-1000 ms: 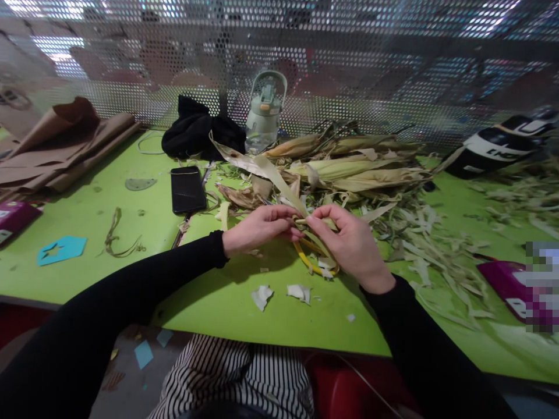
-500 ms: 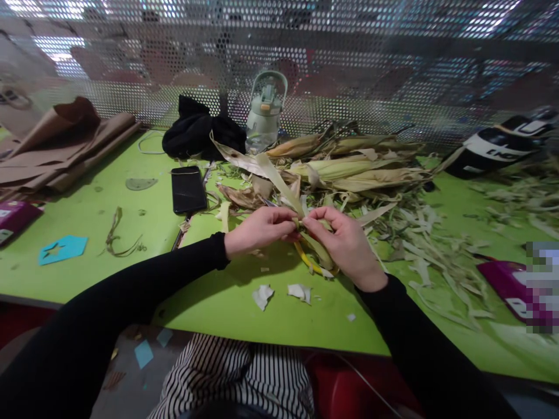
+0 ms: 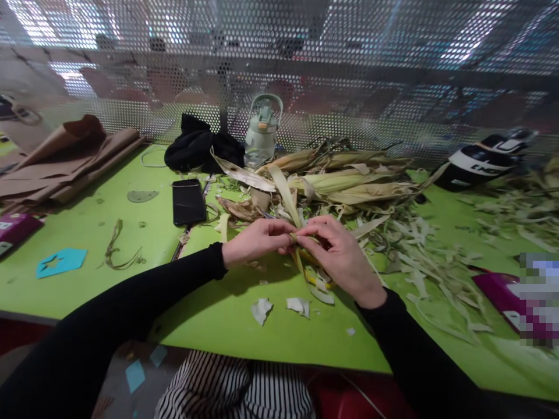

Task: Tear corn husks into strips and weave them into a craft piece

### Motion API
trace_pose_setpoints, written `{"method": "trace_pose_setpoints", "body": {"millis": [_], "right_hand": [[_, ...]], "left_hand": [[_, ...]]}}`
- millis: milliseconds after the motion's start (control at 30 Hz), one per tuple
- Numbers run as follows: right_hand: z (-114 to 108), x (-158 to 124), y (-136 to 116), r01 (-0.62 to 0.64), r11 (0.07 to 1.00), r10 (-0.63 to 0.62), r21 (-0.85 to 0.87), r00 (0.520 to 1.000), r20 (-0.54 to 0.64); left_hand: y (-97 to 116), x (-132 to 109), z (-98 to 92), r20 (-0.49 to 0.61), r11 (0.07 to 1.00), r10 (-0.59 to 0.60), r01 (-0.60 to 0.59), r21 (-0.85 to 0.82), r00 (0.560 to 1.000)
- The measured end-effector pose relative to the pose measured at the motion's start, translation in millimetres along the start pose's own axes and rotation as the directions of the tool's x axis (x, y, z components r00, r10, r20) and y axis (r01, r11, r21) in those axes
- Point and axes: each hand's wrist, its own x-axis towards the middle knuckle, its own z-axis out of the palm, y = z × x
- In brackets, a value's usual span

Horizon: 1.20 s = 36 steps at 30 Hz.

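Note:
My left hand [image 3: 261, 240] and my right hand [image 3: 338, 256] meet fingertip to fingertip above the green table [image 3: 209, 314]. Both are closed in a pinch on a pale corn husk strip [image 3: 286, 196], which stands up behind the fingers. More husk strips hang below my right hand, beside a yellow ring [image 3: 315, 281] that is partly hidden by them and the hand. Two torn white scraps [image 3: 299, 306] lie in front of the hands. Behind them rests a pile of dried corn husks [image 3: 345, 181].
A black phone [image 3: 188, 201], a black cloth [image 3: 203, 146] and a pale green bottle [image 3: 262, 132] lie or stand behind. Brown paper [image 3: 65, 163] is at the left; a black bottle [image 3: 478, 163] and shredded husk [image 3: 441, 267] are at the right.
My right fingers have shifted slightly left, closer over my left fingertips. The husk strips below them hang differently. The whole view has tilted up a little, so the table appears lower.

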Motion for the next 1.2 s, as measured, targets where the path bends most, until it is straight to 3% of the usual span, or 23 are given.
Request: {"method": "trace_pose_setpoints", "body": {"millis": [167,333,467,500,567,633,767,900,1067,1200], "right_hand": [[-5,2,3,-0.013,1.0,0.009,-0.027,0.992,-0.129],[-3,2,0,0.087,0.996,-0.087,0.005,0.996,-0.016],[2,-5,-6,0.147,0.961,-0.204,-0.234,0.949,-0.241],[5,-8,-8,0.176,0.935,-0.257,-0.308,0.934,-0.248],[13,-13,-14,0.253,0.875,-0.318,-0.413,0.943,-0.095],[22,-15,-18,0.241,0.832,-0.264,-0.5,0.964,0.026],[32,-14,-21,0.101,0.846,-0.122,-0.523,0.992,-0.006],[32,-11,-23,0.019,0.929,-0.017,-0.37,1.0,0.01],[38,-18,-37,0.071,0.996,-0.053,-0.048,0.948,0.314],[40,-22,-41,0.078,0.993,-0.105,0.085,0.914,0.391]], "left_hand": [[1,-1,1.8,-0.063,0.997,0.044,-0.048,-0.068,0.997],[1,-2,5.6,-0.008,1.0,-0.004,0.004,-0.013,1.0],[1,1,11.7,-0.14,0.983,0.003,-0.029,-0.18,0.99],[1,2,14.0,-0.189,0.972,-0.002,-0.043,-0.23,0.982],[-1,2,19.8,-0.28,0.95,-0.021,-0.068,-0.306,0.96],[-3,2,26.6,-0.35,0.937,-0.015,-0.108,-0.332,0.937],[-8,-1,38.9,-0.396,0.931,0.079,-0.21,-0.3,0.915],[-11,0,40.1,-0.372,0.928,0.101,-0.222,-0.298,0.923],[-4,3,29.1,-0.406,0.909,0.19,-0.316,-0.272,0.894],[3,0,22.6,-0.367,0.916,0.245,-0.338,-0.215,0.897]]}}
